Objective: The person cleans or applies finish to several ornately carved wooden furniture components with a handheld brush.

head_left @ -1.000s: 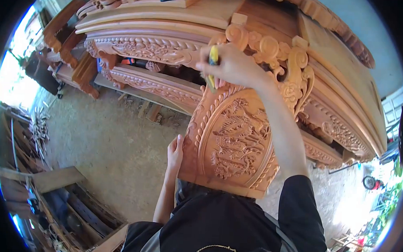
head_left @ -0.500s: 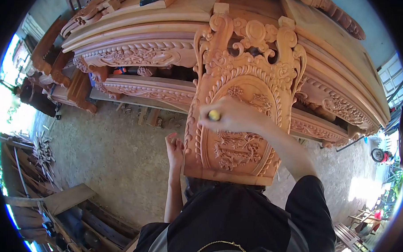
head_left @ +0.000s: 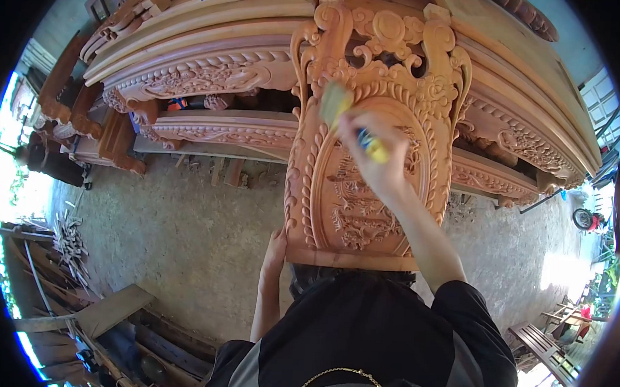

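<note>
Right grip [head_left: 384,167] holds one brush [head_left: 336,107] over one carved panel [head_left: 361,226]

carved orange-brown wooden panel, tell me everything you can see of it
The carved orange-brown wooden panel has a pierced, scrolled top, a rope-like border, an arched field of relief and a plain bottom edge. It extends away from the camera toward carved wooden furniture. The bare left hand appears to touch its lower left edge. The bare right hand, holding a yellow-handled brush, hides part of the relief; brush contact is unclear.
</note>
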`<state>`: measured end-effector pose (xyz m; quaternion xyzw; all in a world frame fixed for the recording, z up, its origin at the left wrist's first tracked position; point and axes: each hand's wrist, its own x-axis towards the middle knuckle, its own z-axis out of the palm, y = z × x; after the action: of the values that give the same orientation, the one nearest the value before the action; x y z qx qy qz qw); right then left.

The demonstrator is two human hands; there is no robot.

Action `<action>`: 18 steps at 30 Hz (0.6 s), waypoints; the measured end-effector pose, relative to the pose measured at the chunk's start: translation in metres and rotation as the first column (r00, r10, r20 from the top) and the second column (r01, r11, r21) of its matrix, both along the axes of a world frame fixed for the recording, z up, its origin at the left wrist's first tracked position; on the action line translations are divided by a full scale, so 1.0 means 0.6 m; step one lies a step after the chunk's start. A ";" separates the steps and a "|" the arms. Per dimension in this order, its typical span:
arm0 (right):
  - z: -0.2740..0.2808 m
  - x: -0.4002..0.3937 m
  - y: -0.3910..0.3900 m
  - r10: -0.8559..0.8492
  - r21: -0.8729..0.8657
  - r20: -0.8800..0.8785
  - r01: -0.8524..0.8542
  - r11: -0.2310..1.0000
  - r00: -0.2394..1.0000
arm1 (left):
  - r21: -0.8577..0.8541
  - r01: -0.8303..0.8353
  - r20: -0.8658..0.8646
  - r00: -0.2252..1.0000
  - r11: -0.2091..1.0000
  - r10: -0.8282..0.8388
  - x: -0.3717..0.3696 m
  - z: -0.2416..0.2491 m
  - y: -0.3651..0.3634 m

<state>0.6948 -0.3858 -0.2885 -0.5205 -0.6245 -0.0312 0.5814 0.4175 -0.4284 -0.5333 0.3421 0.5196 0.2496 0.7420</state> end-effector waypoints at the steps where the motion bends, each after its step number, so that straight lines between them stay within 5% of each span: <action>1: -0.005 -0.007 -0.003 0.008 -0.006 -0.002 -0.008 1.000 1.000 | 0.041 0.006 -0.045 0.999 0.999 -0.004 -0.005 0.004 -0.011; 3: -0.017 -0.026 -0.007 0.086 -0.067 -0.025 -0.087 0.994 0.996 | 0.093 0.002 -0.087 0.996 0.996 0.006 -0.005 0.028 -0.025; 4: -0.025 -0.040 -0.022 0.299 -0.251 -0.030 -0.297 0.921 0.954 | 0.076 -0.056 -0.132 0.989 0.996 0.066 0.003 0.051 -0.032; 7: -0.065 -0.080 -0.075 0.748 -0.608 -0.047 -0.613 0.504 0.662 | 0.063 -0.177 -0.157 0.970 0.982 0.185 0.022 0.066 -0.046; 8: -0.065 -0.075 -0.074 0.755 -0.605 -0.049 -0.621 0.498 0.653 | 0.054 -0.235 -0.145 0.960 0.970 0.241 0.026 0.068 -0.052; 10: -0.054 -0.073 -0.076 0.849 -0.756 -0.204 -0.629 0.180 0.488 | 0.008 -0.315 -0.126 0.941 0.949 0.314 0.021 0.046 -0.063; 12: -0.051 -0.047 -0.050 0.835 -0.741 -0.165 -0.625 0.247 0.526 | -0.027 -0.346 -0.124 0.932 0.938 0.340 0.006 0.007 -0.071; 14: -0.032 -0.021 -0.035 0.601 -0.340 -0.140 -0.609 0.717 0.787 | -0.054 -0.400 -0.174 0.906 0.915 0.386 0.006 0.014 -0.080; 15: -0.028 -0.020 -0.033 0.603 -0.344 -0.158 -0.616 0.709 0.782 | -0.032 -0.439 -0.182 0.886 0.898 0.427 0.010 0.029 -0.081; 17: -0.028 -0.032 -0.038 0.136 -0.064 -0.178 -0.149 0.987 0.975 | -0.021 -0.483 -0.218 0.857 0.875 0.467 0.021 0.070 -0.091; 18: -0.036 -0.042 -0.048 0.136 -0.076 -0.195 -0.154 0.985 0.971 | 0.044 -0.493 -0.245 0.838 0.869 0.488 0.035 0.096 -0.090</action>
<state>0.6695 -0.4146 -0.3103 -0.5000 -0.6036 0.0894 0.6146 0.4387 -0.4826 -0.4758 0.2184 0.6810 0.3810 0.5860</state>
